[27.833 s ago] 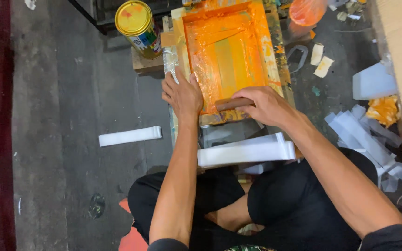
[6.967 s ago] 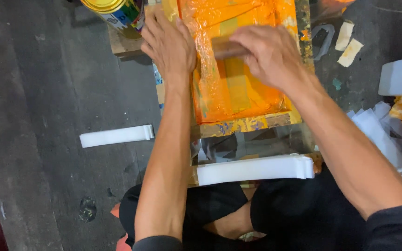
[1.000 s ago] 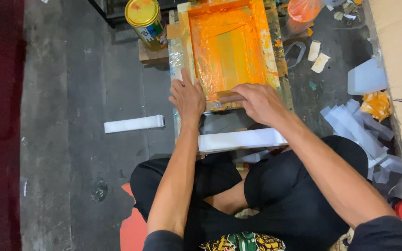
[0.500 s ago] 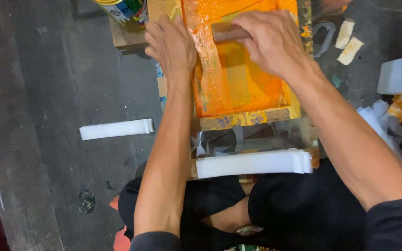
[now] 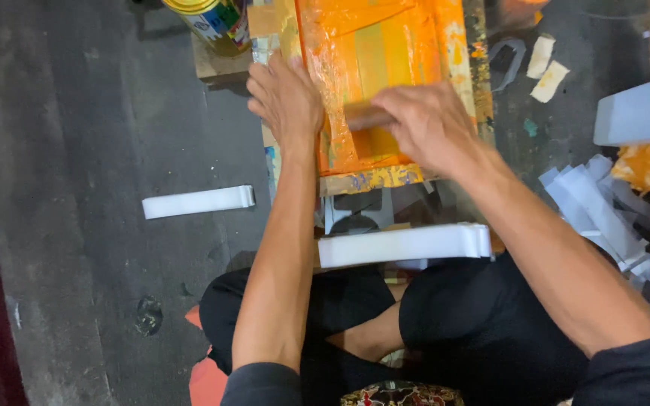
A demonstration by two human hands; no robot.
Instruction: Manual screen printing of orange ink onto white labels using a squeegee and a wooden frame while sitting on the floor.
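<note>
A long white folded strip (image 5: 198, 201) lies on the dark concrete floor (image 5: 77, 150), and a yellow-lidded paint tin (image 5: 208, 19) stands on a wooden block at the top. The left hand (image 5: 286, 98) presses flat, fingers spread, on the left edge of the orange-inked wooden screen-printing frame (image 5: 385, 53). On the frame's mesh, the right hand (image 5: 424, 124) is curled around a wooden squeegee (image 5: 362, 116), above a stack of white strips (image 5: 404, 244) and beside loose white paper pieces (image 5: 596, 210).
</note>
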